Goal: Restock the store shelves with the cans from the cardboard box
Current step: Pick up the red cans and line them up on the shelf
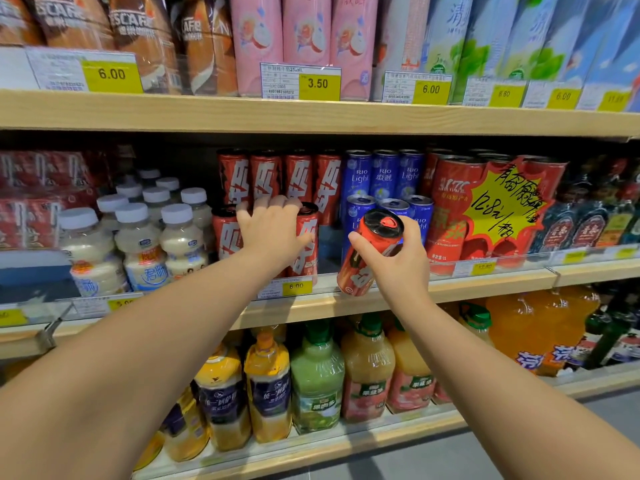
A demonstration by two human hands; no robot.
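Right hand [405, 258] fingers clamped on tilted can [375, 237] just before shelf [485, 289] gap. Left hand [273, 233] fingers curled over front-row cans [308, 244], grip unclear. Risk: tilted entry clipping shelf lip, toppling neighbours.

A person's two bare arms reach toward the middle shelf [485, 284] of a store drinks aisle. The left hand [273, 230] lies over the front row of red cans [266, 178], fingers bent over the tops and thumb against a can at its right; whether it grips one cannot be told. The right hand [401, 261] holds a red can [372, 244] tilted with its black top toward the camera, at the shelf's front edge, before stacked blue cans [384, 174], with white-capped bottles [142, 244] far left.
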